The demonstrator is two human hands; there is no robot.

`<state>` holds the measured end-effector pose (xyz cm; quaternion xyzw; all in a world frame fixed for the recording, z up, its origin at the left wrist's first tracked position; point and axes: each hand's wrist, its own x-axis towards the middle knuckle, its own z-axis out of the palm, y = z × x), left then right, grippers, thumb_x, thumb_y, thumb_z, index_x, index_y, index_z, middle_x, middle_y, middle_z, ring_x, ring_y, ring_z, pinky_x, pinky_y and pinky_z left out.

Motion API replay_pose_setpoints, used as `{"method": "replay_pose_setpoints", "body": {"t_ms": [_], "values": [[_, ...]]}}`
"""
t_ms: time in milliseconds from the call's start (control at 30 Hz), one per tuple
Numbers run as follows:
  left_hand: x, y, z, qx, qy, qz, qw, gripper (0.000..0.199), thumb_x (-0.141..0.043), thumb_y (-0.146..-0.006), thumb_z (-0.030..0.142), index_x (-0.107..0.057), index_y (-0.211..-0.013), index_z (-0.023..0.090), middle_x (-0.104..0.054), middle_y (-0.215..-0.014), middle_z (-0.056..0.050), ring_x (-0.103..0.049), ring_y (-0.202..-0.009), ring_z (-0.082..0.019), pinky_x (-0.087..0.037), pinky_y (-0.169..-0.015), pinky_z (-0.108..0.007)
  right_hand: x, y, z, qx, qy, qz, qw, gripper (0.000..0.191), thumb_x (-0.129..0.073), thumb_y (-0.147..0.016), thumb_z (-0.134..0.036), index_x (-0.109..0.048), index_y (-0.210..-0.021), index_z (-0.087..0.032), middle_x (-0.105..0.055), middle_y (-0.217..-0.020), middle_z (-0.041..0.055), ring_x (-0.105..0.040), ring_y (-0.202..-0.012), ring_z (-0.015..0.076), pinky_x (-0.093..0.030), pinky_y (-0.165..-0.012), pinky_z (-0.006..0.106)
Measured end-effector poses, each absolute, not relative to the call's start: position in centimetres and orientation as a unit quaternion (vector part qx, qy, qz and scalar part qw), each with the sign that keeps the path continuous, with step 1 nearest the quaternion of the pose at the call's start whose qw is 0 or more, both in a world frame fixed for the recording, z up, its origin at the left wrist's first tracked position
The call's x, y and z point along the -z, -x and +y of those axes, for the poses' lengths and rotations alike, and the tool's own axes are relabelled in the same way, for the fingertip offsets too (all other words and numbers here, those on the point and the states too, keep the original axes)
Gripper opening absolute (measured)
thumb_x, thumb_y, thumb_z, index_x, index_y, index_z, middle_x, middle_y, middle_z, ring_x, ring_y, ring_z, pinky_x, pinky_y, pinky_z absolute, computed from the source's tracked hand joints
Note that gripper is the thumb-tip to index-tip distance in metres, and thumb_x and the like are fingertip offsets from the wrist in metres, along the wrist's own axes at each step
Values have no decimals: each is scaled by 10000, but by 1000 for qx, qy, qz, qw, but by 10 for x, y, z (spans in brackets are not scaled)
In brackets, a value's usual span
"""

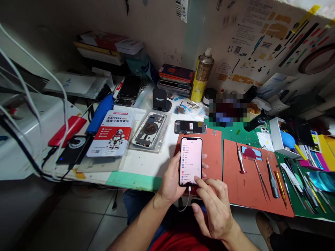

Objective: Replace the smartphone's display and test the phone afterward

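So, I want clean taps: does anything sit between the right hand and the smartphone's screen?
Nothing visible does: a fingertip of the right hand is at the lower part of the smartphone's screen. The white cable hangs below.

Spray can (202, 75) blocks the back; orange mat's (235, 197) front-left lies open.

The left forearm (143, 225) and the right forearm (244, 240) are being angled inward from below; the left hand (170, 181) is being held palm up, its thumb (177, 158) being laid forward and its fingers (205, 166) being curled up on the opposite side; the right hand (215, 205) is being kept back upward, just beside the left; one finger is being stretched forward, the other fingers are being loosely bent, and the right thumb (196, 209) is being held apart from them.
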<state>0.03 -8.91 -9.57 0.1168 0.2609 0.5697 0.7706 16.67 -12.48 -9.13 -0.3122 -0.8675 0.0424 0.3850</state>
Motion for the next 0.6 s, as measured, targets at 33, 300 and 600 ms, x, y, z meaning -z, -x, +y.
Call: {"method": "replay_pose_setpoints", "body": {"t_ms": [33,300,600], "values": [[96,0,-89,-568,-117,262,771,592,-479,-1053,590,-693,-1372,139,-758,-1258,-206,-776,-902,-296,-622,-832,-413,91,-167,-125,-43,312,-868,384,223,-552,-1010,-168,-676,-1149,-46,-753,-1263,222,-604,-1102,303,-472,-936,453],[98,0,-89,-560,-118,269,775,619,-473,-1048,603,-681,-1394,134,-754,-1262,-216,-771,-924,-311,-622,-835,-427,91,-169,-126,-43,305,-872,382,219,-547,-996,-158,-683,-1138,-61,-764,-1240,204,-611,-1063,292,-486,-914,440],[94,-3,-89,-587,-110,263,758,530,-488,-1067,526,-700,-1362,139,-753,-1287,-189,-757,-1032,-319,-600,-938,-447,95,-165,-122,-33,343,-866,362,314,-586,-991,-198,-631,-1266,-54,-682,-1417,240,-555,-1268,363,-463,-1021,501]]}}
